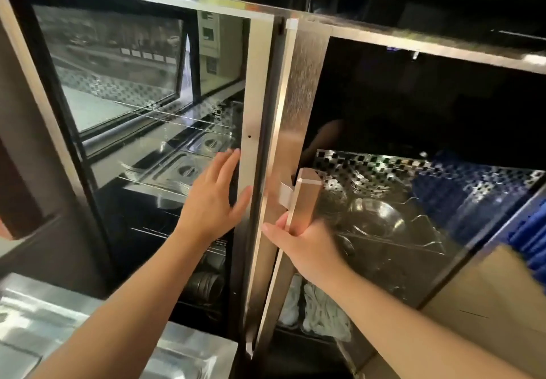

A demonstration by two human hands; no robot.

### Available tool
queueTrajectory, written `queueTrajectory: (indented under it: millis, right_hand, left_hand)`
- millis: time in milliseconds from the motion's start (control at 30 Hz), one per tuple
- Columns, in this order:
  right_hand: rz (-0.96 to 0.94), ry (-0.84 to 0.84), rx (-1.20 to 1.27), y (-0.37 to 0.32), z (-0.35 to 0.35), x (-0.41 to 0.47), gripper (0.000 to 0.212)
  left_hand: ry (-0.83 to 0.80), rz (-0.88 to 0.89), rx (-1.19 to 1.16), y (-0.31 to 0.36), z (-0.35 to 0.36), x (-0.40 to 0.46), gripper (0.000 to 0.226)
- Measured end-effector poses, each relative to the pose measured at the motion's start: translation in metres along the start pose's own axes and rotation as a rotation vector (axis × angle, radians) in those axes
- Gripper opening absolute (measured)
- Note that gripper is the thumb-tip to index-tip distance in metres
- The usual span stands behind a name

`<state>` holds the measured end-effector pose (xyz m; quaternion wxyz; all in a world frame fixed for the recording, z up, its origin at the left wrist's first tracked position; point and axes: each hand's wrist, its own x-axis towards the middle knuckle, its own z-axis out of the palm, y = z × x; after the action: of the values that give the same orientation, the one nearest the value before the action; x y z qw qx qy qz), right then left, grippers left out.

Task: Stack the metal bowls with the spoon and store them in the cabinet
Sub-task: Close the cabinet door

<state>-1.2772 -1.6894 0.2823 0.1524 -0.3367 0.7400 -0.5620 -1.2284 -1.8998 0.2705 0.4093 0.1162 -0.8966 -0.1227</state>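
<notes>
A: What is taking up most of the view?

B: A stainless steel cabinet (283,112) with two glass-fronted doors is filling it. The left door (147,97) is a dark, glossy pane in a brushed metal frame, mirroring the room. The right door (295,142) is standing edge-on, its brushed steel stile showing a fine grain.

A: And inside?

B: Behind the right door a perforated metal panel (384,165) with rows of small square holes is lining the back. In front of it a round, shiny metal bowl (375,222) is sitting on a wire rack (419,230) of thin curved rods. Its rim is a smooth circle and its wall is catching pale highlights. I cannot make out a spoon.

A: Anything lower down?

B: White crumpled cloths (322,307) are lying below the rack, and dark round ribbed items (206,284) are showing behind the left pane. At the lower left a flat, reflective steel desk (44,319) is gleaming. A plain cardboard box (487,304) is sitting at the lower right, with something blue (529,236) blurring above it.

A: What are the hands doing?

B: The right hand (307,248) is gripping the door handle (304,198), a squared bar with a coppery satin finish; its fingers (280,225) are wrapping around the lower end. The left hand (212,201) is pressing flat against the left door, fingers released and spread, holding nothing, with the fingertips reaching the metal frame.
</notes>
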Motion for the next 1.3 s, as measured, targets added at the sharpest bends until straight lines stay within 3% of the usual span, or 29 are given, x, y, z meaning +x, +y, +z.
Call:
queueTrajectory:
  millis: [200, 367, 600, 867, 1033, 1300]
  right_hand:
    - [-0.088, 0.168, -0.109, 0.016, 0.008, 0.05, 0.037]
    - [-0.18, 0.21, -0.135, 0.024, 0.008, 0.081, 0.022]
    - [-0.26, 0.221, -0.193, 0.036, 0.003, 0.109, 0.036]
    - [-0.322, 0.279, -0.179, 0.035, 0.007, 0.131, 0.009]
    - [-0.414, 0.42, -0.117, 0.045, 0.014, 0.143, 0.034]
    - [-0.45, 0.415, -0.098, 0.06, 0.016, 0.157, 0.036]
  left_hand:
    - [-0.028, -0.106, 0.254, -0.051, 0.055, 0.041, 0.088]
    - [0.007, -0.184, 0.298, -0.056, 0.092, 0.057, 0.093]
    - [0.033, -0.23, 0.341, -0.052, 0.099, 0.059, 0.092]
    - [0.047, -0.235, 0.343, -0.054, 0.1, 0.057, 0.092]
    - [0.113, -0.206, 0.352, -0.063, 0.11, 0.059, 0.095]
    - [0.152, -0.182, 0.371, -0.081, 0.126, 0.064, 0.097]
